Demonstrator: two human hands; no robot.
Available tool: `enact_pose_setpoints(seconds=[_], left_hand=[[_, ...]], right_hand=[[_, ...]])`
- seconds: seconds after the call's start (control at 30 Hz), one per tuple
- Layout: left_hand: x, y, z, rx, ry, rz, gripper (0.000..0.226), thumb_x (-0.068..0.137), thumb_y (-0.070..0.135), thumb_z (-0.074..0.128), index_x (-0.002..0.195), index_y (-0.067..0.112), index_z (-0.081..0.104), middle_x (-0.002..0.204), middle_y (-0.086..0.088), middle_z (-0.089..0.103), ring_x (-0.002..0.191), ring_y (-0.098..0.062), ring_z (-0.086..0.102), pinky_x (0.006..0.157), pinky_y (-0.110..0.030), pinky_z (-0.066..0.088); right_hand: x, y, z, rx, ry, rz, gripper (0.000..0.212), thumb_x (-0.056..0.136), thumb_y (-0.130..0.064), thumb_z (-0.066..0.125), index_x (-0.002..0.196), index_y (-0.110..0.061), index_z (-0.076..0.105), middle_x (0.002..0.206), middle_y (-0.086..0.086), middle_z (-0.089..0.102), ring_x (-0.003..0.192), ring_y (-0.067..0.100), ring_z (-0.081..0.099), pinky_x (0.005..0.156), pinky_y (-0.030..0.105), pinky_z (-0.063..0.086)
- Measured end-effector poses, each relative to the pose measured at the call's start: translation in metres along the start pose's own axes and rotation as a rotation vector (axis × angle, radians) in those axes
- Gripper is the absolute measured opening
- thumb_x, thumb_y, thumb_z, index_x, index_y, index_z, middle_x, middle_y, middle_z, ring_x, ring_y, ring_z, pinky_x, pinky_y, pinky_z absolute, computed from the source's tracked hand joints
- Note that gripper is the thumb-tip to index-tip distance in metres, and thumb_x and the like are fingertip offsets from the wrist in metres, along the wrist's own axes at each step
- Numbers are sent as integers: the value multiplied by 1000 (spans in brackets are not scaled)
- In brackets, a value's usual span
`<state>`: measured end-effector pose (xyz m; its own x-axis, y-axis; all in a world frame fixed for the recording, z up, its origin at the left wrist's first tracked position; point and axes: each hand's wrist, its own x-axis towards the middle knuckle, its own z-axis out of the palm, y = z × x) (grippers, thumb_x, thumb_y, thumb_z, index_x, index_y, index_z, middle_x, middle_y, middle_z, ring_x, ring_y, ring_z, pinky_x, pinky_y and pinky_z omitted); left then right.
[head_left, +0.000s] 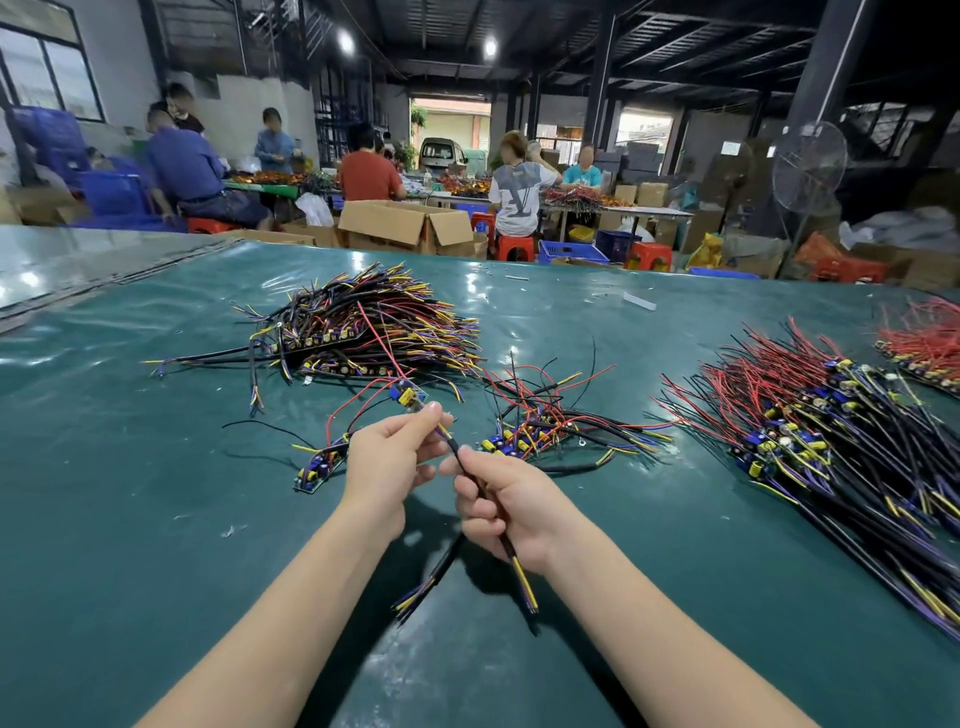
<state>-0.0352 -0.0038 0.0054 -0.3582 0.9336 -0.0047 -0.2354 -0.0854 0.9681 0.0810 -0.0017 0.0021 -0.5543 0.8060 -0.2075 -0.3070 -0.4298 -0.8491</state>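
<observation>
A small circuit board (408, 396) is pinched at the fingertips of the left hand (387, 457) above the green desk (130, 519). The black cable (457, 449) running down from it is gripped in the curled fingers of the right hand (506, 499), with yellow and purple wire ends left sticking out below the palm. Beyond and to the right, heaps of wired boards (363, 327) are spread, and a single board (319, 465) is laid just left of the left hand.

Large interlocked letters "LV" stand on the back of a seated person's shirt (517, 195); a green wall sign (730, 148) is too blurred to read.
</observation>
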Motion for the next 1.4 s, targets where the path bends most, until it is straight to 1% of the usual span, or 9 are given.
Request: enact_pose_setpoints(seconds=[0.2, 0.33, 0.5, 0.7, 0.9, 1.03, 1.17, 1.27, 1.4], left_hand=[[-4, 9, 5, -240, -13, -78, 25, 89, 11, 57, 65, 5, 62, 39, 7, 49, 33, -2, 46, 39, -9, 39], [1, 10, -2, -191, 68, -52, 24, 88, 12, 60, 65, 9, 63, 40, 8, 55, 35, 2, 49, 37, -9, 40], [10, 14, -14, -252, 176, -60, 24, 88, 15, 61, 64, 12, 61, 38, 12, 53, 33, 4, 48, 36, -7, 37], [12, 12, -10, -335, 170, -138, 22, 88, 15, 61, 66, 10, 62, 39, 9, 55, 33, 3, 49, 33, -9, 38], [18, 22, -26, -437, 297, -121, 21, 88, 17, 62, 68, 12, 63, 36, 13, 50, 31, 2, 46, 35, -7, 38], [21, 23, -29, -485, 376, -102, 21, 87, 18, 64, 66, 13, 62, 34, 14, 48, 29, 2, 42, 36, -6, 38], [19, 17, -23, -491, 341, -150, 20, 86, 14, 64, 67, 10, 63, 37, 12, 49, 28, 1, 42, 36, -7, 39], [23, 22, -30, -516, 286, -187, 19, 88, 14, 61, 70, 8, 62, 37, 10, 48, 27, 0, 41, 34, -7, 36], [18, 28, -33, -558, 12, -232, 22, 92, 14, 53, 71, 8, 58, 41, 9, 47, 26, 1, 36, 30, -6, 29]], right_hand=[[-1, -2, 5, -47, -151, -159, 24, 95, -14, 36, 78, -7, 52, 42, -9, 40, 29, -2, 27, 29, 8, 21], [-2, -1, 2, -37, -96, -107, 35, 95, -15, 39, 73, -9, 65, 44, -6, 44, 31, 1, 32, 30, 10, 25], [-1, 1, -4, -123, -34, -40, 27, 94, -19, 44, 73, -8, 58, 43, -7, 43, 32, 1, 33, 33, 11, 25], [2, 4, 6, -94, -78, -272, 18, 73, -19, 55, 61, -5, 58, 41, -3, 40, 30, 3, 28, 32, 11, 24], [-2, -6, -14, -186, -63, -13, 26, 76, -27, 53, 54, -15, 56, 39, -6, 37, 31, 3, 28, 31, 11, 22], [0, -10, -19, -89, -33, -44, 27, 72, -28, 56, 47, -16, 54, 36, -8, 33, 29, 1, 26, 30, 10, 20], [-5, -8, -16, -170, -333, -129, 34, 57, -38, 80, 44, -17, 57, 36, -10, 35, 31, 0, 26, 35, 7, 24], [-12, -17, -22, -270, -505, -86, 38, 63, -47, 77, 44, -19, 59, 34, -10, 36, 33, 6, 19, 40, 6, 25], [-6, -29, -34, -120, 72, -204, 33, 75, -34, 60, 51, -12, 61, 34, -6, 35, 27, 3, 23, 33, 9, 17]])
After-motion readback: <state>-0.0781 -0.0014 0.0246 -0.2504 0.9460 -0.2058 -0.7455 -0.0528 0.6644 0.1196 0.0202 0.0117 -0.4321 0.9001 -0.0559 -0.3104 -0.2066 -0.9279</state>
